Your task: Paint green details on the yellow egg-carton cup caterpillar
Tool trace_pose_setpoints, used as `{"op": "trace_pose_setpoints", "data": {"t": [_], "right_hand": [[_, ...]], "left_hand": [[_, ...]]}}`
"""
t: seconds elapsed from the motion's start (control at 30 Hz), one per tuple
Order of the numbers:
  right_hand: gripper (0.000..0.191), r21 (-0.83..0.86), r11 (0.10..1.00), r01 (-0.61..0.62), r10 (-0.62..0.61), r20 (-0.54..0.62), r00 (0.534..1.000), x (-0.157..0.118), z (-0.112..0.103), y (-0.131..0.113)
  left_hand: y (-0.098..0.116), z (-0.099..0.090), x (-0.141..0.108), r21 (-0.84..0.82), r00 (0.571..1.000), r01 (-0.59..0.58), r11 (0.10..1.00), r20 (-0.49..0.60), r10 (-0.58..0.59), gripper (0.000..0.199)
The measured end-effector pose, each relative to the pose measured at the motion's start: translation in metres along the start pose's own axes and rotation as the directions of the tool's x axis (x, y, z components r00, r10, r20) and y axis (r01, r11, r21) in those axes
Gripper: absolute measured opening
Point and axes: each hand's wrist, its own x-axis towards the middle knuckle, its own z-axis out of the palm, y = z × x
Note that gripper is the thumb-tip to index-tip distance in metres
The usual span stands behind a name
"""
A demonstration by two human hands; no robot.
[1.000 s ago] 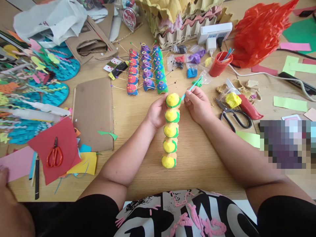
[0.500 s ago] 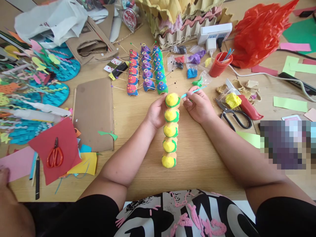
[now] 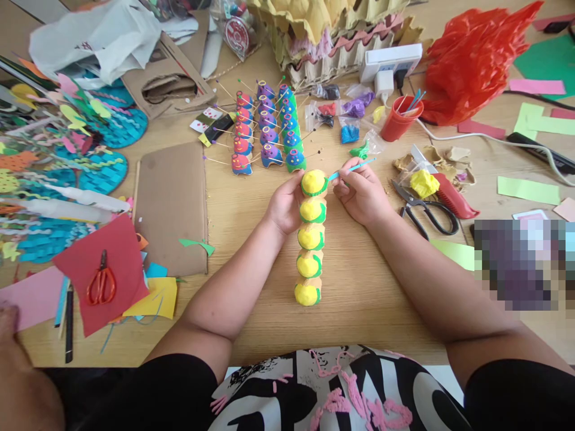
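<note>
Head view: inside the bench's near edge [image 3: 260,341], left hand [image 3: 284,208] clamps domed strip [image 3: 309,237], right hand [image 3: 365,193] blue stick [image 3: 362,164]; slippage could gouge green trim [image 3: 315,194].

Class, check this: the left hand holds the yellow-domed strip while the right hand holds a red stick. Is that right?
Not red: the head view shows the right hand holding a blue stick; the left hand holds the yellow-domed strip.
</note>
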Motion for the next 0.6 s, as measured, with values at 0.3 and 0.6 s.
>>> {"op": "trace_pose_setpoints", "data": {"t": [0.3, 0.6], "right_hand": [[0.041, -0.009, 1.0, 0.015, -0.015, 0.015, 1.0, -0.0006, 0.0005, 0.0012], [0.042, -0.038, 0.999, 0.024, -0.023, 0.028, 0.999, 0.0002, -0.0001, 0.0033]], "left_hand": [[0.0004, 0.0013, -0.0009, 0.025, 1.0, 0.006, 1.0, -0.007, -0.006, 0.037], [0.0004, -0.0001, 0.0006, 0.008, 1.0, -0.007, 1.0, 0.01, 0.006, 0.033]]}}
